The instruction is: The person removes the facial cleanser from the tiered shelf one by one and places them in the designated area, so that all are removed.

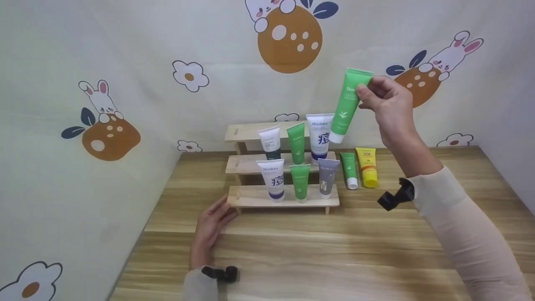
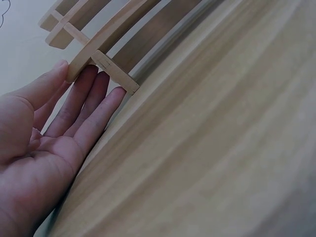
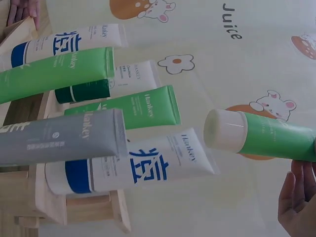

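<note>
My right hand [image 1: 393, 104] pinches a green tube [image 1: 350, 102] near its flat end, with the white cap pointing down. It is raised above the right side of a three-step wooden stand [image 1: 250, 200]. In the right wrist view the held green tube [image 3: 276, 136] lies apart from the standing tubes. My left hand [image 1: 211, 223] holds the left end of the lowest step. In the left wrist view, the thumb is at the edge of the wooden step [image 2: 81, 66] and the fingers [image 2: 101, 108] reach beneath it, by the leg.
On the lowest step stand a white tube [image 1: 273, 179], a green tube [image 1: 300, 184] and a grey tube [image 1: 327, 177]. The middle step bears three more, including a white-and-blue tube [image 1: 319, 133]. A small green tube [image 1: 349, 169] and a yellow tube [image 1: 368, 167] lie right of the stand.
</note>
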Action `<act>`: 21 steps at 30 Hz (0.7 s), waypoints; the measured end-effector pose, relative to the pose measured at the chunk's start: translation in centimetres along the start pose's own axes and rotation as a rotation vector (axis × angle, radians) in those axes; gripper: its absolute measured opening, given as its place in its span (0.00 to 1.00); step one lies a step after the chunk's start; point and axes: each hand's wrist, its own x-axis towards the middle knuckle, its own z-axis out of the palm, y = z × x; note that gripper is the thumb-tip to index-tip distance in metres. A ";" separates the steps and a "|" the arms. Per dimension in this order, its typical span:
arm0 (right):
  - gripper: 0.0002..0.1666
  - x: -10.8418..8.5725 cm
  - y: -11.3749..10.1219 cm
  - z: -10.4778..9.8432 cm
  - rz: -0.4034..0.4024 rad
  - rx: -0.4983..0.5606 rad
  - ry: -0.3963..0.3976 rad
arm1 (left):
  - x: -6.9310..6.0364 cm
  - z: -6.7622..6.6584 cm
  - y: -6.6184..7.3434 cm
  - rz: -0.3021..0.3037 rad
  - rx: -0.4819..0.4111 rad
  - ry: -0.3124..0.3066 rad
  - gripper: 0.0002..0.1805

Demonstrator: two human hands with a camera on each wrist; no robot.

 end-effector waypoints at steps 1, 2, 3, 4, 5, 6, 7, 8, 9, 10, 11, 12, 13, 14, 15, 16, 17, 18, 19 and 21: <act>0.23 0.0 0.2 -0.4 0.009 0.001 0.003 | 0.0 0.0 0.0 -0.002 0.002 -0.001 0.29; 0.23 0.0 0.4 -0.8 0.018 0.001 0.009 | 0.0 0.0 0.0 -0.002 0.006 -0.006 0.29; 0.24 0.0 0.5 -1.2 0.027 -0.004 0.013 | -0.1 0.0 0.0 -0.004 0.007 -0.005 0.29; 0.24 0.0 0.7 -1.6 0.037 -0.008 0.018 | -0.1 0.0 0.0 -0.008 0.009 -0.003 0.29; 0.24 0.0 0.9 -2.0 0.046 -0.016 0.023 | -0.1 0.0 0.0 -0.010 0.010 -0.002 0.29; 0.23 0.1 1.1 -2.4 0.052 -0.022 0.030 | -0.1 0.0 0.0 -0.009 0.014 -0.001 0.29; 0.23 0.1 1.3 -2.8 0.057 -0.028 0.036 | -0.1 0.1 0.0 -0.004 0.022 -0.004 0.29; 0.23 0.2 1.6 -3.2 0.065 -0.030 0.042 | -0.1 0.1 0.0 -0.003 0.026 -0.005 0.29; 0.23 0.3 1.8 -3.7 0.075 -0.027 0.046 | -0.1 0.1 0.1 -0.003 0.028 -0.001 0.29; 0.23 0.4 2.1 -4.1 0.089 -0.016 0.046 | -0.1 0.2 0.1 0.000 0.032 -0.003 0.29; 0.23 0.6 2.3 -4.6 0.102 -0.003 0.043 | -0.1 0.2 0.1 0.003 0.036 -0.004 0.29; 0.23 0.8 2.6 -5.0 0.116 0.012 0.040 | -0.1 0.2 0.1 0.004 0.037 -0.003 0.29; 0.24 1.0 2.9 -5.5 0.137 0.026 0.033 | -0.1 0.2 0.1 0.004 0.038 -0.002 0.29; 0.25 1.3 3.2 -6.0 0.159 0.042 0.029 | -0.2 0.2 0.1 0.003 0.036 0.000 0.29; 0.25 1.5 3.5 -6.5 0.181 0.052 0.024 | -0.2 0.2 0.1 0.003 0.037 0.000 0.28; 0.26 1.7 3.9 -7.0 0.200 0.053 0.022 | -0.2 0.2 0.1 0.001 0.034 0.002 0.29; 0.26 1.8 4.2 -7.5 0.217 0.049 0.023 | -0.3 0.2 0.2 0.002 0.036 0.003 0.29; 0.26 2.0 4.6 -8.0 0.233 0.036 0.025 | -0.3 0.2 0.2 0.001 0.034 0.003 0.29; 0.26 2.1 4.9 -8.5 0.246 0.019 0.027 | -0.3 0.2 0.2 0.003 0.037 -0.001 0.29; 0.26 2.2 5.6 -9.4 0.264 -0.030 0.029 | -0.3 0.1 0.2 -0.001 0.034 -0.004 0.29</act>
